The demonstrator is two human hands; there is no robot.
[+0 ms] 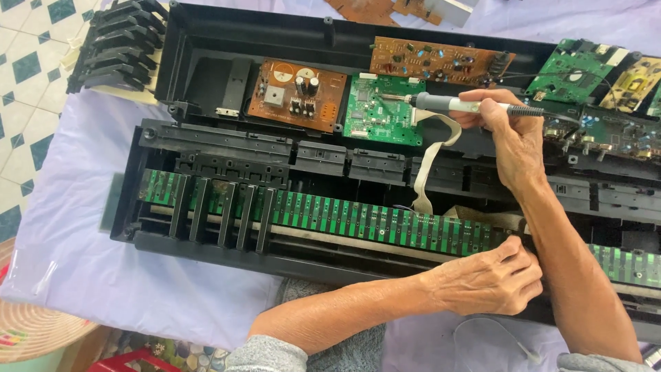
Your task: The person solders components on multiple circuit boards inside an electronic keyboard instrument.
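Scene: opened black keyboard case (206,41) lying across a pale lilac sheet (76,227), its electronics exposed.
Right hand: right hand (506,131) is closed around the grey handle of a soldering iron (447,104), held like a pen; the arm crosses over the right part of the case.
Soldering iron: lies nearly level, metal tip pointing left, over the upper edge of the green circuit board (382,114) in the far middle of the case. Whether the tip touches the board cannot be told.
Left hand: left hand (492,279) rests on the near edge of the case, fingers curled together, fingertips pressed at the right end of the long green contact strip (344,219). Whether it pinches anything there cannot be told.
Contact strip: runs left to right along the near half of the case, striped green and dark; five black keys (224,213) sit across its left part.
Ribbon cable: flat pale ribbon cable (430,162) loops from under the soldering iron down to the strip.
Other boards: brown circuit board (299,93) just left of the green one; longer brown board (434,60) along the far wall; more green and yellow boards (585,69) at far right.
Loose parts: stack of black keys (113,45) at far left, outside the case.
Surroundings: tiled floor (27,69) at left, woven hat (34,334) at near left.
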